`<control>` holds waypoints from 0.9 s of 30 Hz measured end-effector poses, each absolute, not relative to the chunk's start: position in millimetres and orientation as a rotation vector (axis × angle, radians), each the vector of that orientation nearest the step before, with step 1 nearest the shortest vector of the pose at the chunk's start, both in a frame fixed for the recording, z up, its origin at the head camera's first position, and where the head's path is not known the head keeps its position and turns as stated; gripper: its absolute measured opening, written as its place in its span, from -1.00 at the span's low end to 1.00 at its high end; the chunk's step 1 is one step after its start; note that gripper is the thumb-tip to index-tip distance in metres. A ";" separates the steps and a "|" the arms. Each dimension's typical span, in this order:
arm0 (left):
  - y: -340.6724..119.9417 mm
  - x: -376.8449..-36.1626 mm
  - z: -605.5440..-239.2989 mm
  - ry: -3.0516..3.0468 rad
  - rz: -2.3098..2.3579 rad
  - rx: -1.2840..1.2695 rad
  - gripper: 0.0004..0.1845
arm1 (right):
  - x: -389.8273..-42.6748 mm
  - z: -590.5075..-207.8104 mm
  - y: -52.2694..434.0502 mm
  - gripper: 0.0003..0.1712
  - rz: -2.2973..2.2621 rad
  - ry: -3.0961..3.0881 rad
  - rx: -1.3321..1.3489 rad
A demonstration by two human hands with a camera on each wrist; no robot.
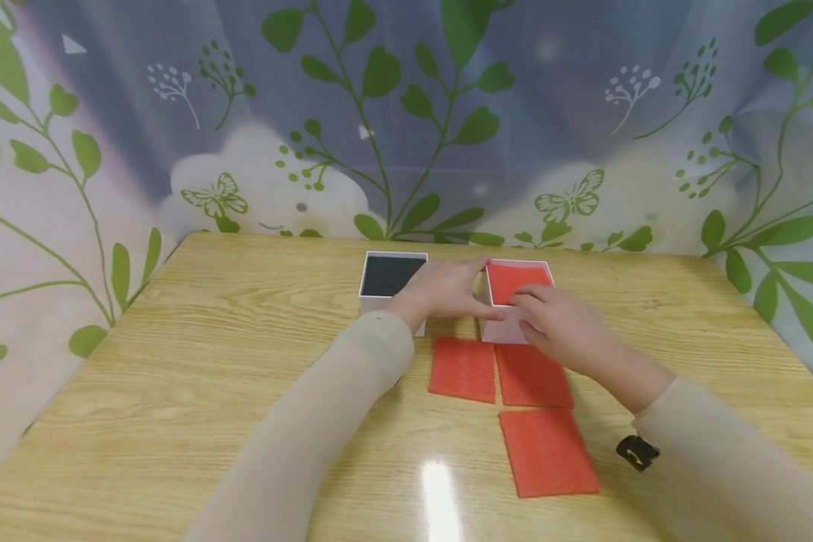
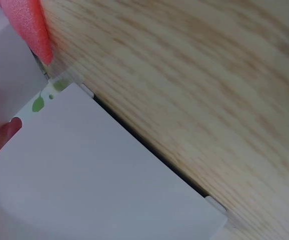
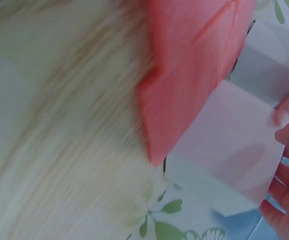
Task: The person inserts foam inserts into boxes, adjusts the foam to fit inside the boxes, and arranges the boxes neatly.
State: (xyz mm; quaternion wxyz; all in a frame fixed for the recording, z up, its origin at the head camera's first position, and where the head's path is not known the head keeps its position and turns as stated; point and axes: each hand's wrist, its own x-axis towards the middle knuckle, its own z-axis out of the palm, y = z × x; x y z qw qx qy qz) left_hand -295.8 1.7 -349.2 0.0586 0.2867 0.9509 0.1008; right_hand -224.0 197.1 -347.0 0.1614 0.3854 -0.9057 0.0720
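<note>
My left hand [image 1: 443, 290] grips a white square box [image 1: 504, 327] by its left side, thumb along the front wall and fingers toward the back corner. A red foam square [image 1: 515, 277] lies in this box, close below the rim. My right hand [image 1: 562, 327] is at the front right corner, with its fingers over the rim at the red foam and its thumb low by the front wall. I cannot tell whether these fingers pinch the foam. Three more red foam squares [image 1: 545, 452] lie flat on the table in front; some show in the right wrist view as red foam [image 3: 184, 90].
Behind my left wrist stands a second white box [image 2: 99, 175] with a dark square piece [image 1: 389, 275] inside. The wooden table [image 1: 244, 324] ends at a curtain [image 1: 413, 135] printed with leaves. A small black device [image 1: 637, 452] is at my right sleeve.
</note>
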 end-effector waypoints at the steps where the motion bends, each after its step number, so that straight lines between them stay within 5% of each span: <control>1: 1.8 -295.7 -349.3 2.881 0.302 0.867 0.11 | -224.4 -346.5 200.2 -0.65 0.195 -2.562 1.088; 8: 2.3 -296.0 -348.8 2.887 0.294 0.857 0.13 | -223.7 -344.6 213.3 -0.81 0.110 -2.494 1.012; 27: 0.9 -295.5 -348.4 2.861 0.344 0.850 0.13 | -222.4 -351.3 205.8 -0.71 0.114 -2.613 1.010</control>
